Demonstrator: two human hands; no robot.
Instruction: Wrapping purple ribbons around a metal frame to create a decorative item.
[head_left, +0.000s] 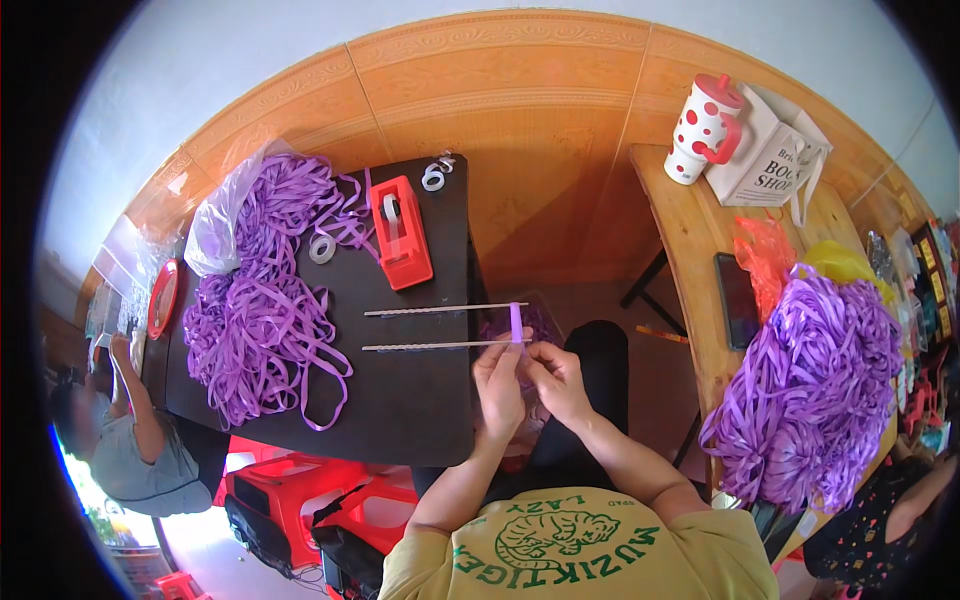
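Two thin, pale rods with twisted shafts, an upper rod and a lower rod, lie side by side on the dark table and stick out past its right edge. A short band of purple ribbon spans their outer ends. Just below the lower rod, my left hand is closed, fingertips pinching the ribbon near the rod end. Close beside it my right hand is closed too, thumb and finger pressed together at the ribbon's lower part. The exact pinch points are partly hidden by the fingers.
A big heap of purple ribbon and a red tape dispenser are on the dark table. On the wooden table are a spotted tumbler, a phone and more ribbon. People sit at both sides.
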